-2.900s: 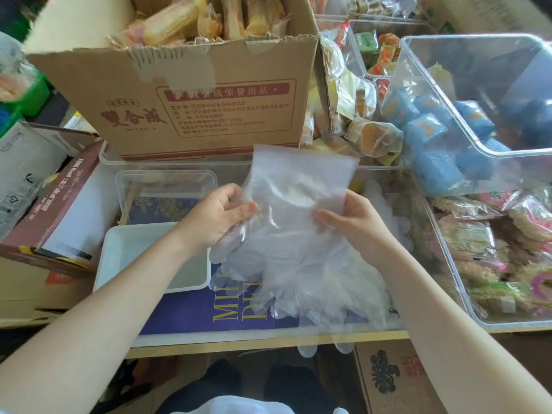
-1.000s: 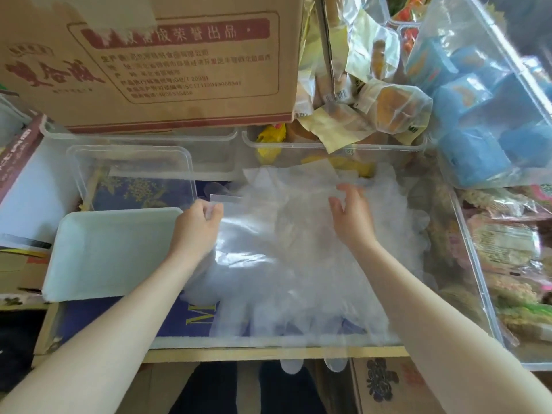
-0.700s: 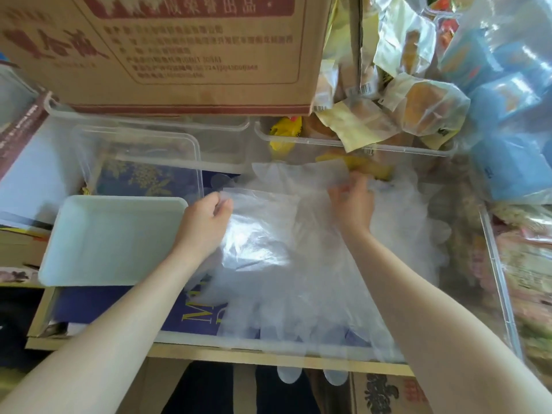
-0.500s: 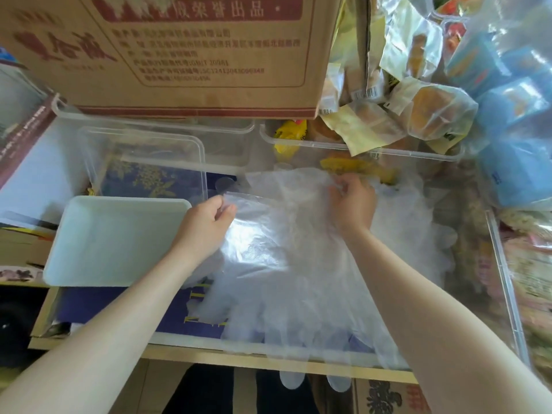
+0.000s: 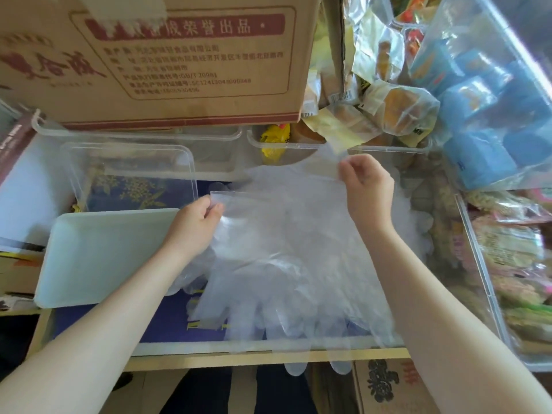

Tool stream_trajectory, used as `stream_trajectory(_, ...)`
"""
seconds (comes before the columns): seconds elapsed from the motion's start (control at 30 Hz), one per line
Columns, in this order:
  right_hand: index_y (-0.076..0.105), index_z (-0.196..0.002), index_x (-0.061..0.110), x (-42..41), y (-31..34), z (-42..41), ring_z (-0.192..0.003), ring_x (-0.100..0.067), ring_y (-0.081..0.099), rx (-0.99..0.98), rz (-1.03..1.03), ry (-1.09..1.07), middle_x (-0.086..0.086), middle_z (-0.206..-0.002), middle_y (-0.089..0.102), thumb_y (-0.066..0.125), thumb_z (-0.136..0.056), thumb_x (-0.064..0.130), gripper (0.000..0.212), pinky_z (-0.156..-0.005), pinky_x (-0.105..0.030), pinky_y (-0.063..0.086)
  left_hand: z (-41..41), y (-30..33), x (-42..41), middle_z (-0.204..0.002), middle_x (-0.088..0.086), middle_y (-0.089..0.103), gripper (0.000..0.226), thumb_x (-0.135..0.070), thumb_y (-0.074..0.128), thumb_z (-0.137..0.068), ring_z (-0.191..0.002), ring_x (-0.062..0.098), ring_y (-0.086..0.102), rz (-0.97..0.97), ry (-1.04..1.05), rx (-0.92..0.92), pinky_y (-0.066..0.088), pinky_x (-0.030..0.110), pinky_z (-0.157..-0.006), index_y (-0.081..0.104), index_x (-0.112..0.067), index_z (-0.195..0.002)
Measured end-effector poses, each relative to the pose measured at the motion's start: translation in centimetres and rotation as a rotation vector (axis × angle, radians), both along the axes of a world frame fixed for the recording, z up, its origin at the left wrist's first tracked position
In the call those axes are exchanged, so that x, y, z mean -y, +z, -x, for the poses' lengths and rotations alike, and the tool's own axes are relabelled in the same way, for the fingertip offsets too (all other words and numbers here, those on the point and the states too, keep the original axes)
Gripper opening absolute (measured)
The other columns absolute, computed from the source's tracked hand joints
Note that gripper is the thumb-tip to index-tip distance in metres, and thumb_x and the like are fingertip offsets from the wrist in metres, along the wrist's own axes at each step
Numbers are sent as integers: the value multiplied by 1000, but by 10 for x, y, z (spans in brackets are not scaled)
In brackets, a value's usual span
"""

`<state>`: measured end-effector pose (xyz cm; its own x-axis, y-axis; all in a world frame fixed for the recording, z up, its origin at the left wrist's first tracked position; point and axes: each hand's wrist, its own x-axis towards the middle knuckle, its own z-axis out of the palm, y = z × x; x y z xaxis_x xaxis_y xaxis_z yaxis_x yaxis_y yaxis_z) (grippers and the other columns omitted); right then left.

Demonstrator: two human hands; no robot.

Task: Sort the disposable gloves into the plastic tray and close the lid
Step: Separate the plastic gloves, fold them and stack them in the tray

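A heap of clear disposable gloves lies on the table, cuffs away from me, with some fingertips hanging over the front edge. My left hand pinches the near-left cuff corner of the stack. My right hand pinches one thin glove cuff and holds it lifted above the heap. A clear plastic tray stands at the back left. In front of it lies a pale green lid, flat on the table.
A big cardboard box of snacks stands right behind the tray. Wrapped buns and blue packs in a clear bin crowd the back right. A clear bin of noodle packs walls the right side. The table's front edge is near.
The heap went from held up to lying flat on the table. In the last half second my right hand has risen and moved right, peeling one glove's cuff up; my left hand stays.
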<state>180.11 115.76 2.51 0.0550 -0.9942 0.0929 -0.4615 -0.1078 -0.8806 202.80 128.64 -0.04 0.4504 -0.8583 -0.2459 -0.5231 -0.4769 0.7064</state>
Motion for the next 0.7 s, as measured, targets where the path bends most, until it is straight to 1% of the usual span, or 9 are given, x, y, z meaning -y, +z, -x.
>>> stream_trajectory(0.07, 58, -72, 19, 1, 4, 8, -60, -5, 46, 53, -87, -39, 8, -65, 55, 61, -87, 14, 16, -61, -19, 38, -2, 1, 1, -80, 11, 59, 23, -20, 45, -97, -77, 28, 52, 2, -11, -11, 35, 32, -65, 58, -2, -91)
stream_trajectory(0.17, 55, -71, 19, -5, 14, 18, -54, -6, 44, 160, -161, -24, 4, -60, 53, 59, -90, 11, 21, -57, -19, 37, -5, 1, 2, -90, 10, 62, 21, -17, 46, -97, -84, 26, 55, 31, -14, -45, 36, 30, -71, 62, -5, -100)
stream_trajectory(0.27, 58, -76, 15, -15, 31, 25, -49, -3, 45, 328, -199, 84, 12, -53, 54, 55, -92, 4, 20, -53, -15, 38, -11, 2, 2, -74, 6, 55, 22, -19, 48, -96, -67, 20, 47, 25, 0, -133, 33, 29, -63, 63, -6, -89)
stream_trajectory(0.4, 56, -76, 11, -30, 57, 29, -45, -1, 45, 426, -282, 202, 12, -51, 53, 51, -93, 4, 20, -49, -13, 38, -22, 3, 6, -75, 7, 51, 33, -34, 56, -88, -72, 17, 43, 75, 74, -332, 32, 31, -68, 64, -2, -84)
stream_trajectory(0.47, 55, -72, 12, -38, 68, 30, -41, -2, 44, 502, -379, 284, 9, -49, 51, 51, -90, 9, 19, -44, -13, 36, -24, 7, 10, -74, 9, 51, 25, -30, 55, -90, -70, 19, 44, 102, 118, -376, 32, 32, -67, 64, -11, -77)
stream_trajectory(0.53, 54, -71, 10, -44, 74, 29, -38, -2, 42, 519, -455, 276, 8, -46, 50, 52, -88, 11, 17, -42, -13, 34, -26, 12, 12, -76, 11, 55, 25, -29, 51, -92, -71, 21, 48, 126, 122, -376, 34, 32, -67, 64, -22, -73)
stream_trajectory(0.57, 53, -72, 8, -46, 74, 29, -38, -2, 43, 417, -427, 204, 8, -45, 51, 54, -90, 9, 18, -43, -14, 34, -27, 14, 13, -79, 11, 56, 26, -30, 49, -93, -73, 21, 50, 145, 119, -365, 35, 32, -68, 64, -23, -73)
stream_trajectory(0.63, 56, -72, 9, -47, 72, 30, -43, -5, 51, -9, -253, -37, 7, -50, 58, 57, -89, 13, 18, -49, -20, 39, -25, 21, 14, -82, 9, 58, 27, -29, 48, -95, -76, 20, 50, 197, 142, -351, 36, 32, -69, 62, -24, -72)
stream_trajectory(0.7, 59, -76, 10, -53, 75, 33, -61, -14, 60, -365, -64, -277, 0, -64, 64, 57, -87, 23, 17, -61, -27, 44, -21, 32, 13, -81, 8, 54, 28, -27, 50, -95, -75, 17, 47, 286, 185, -384, 34, 30, -68, 58, -24, -68)
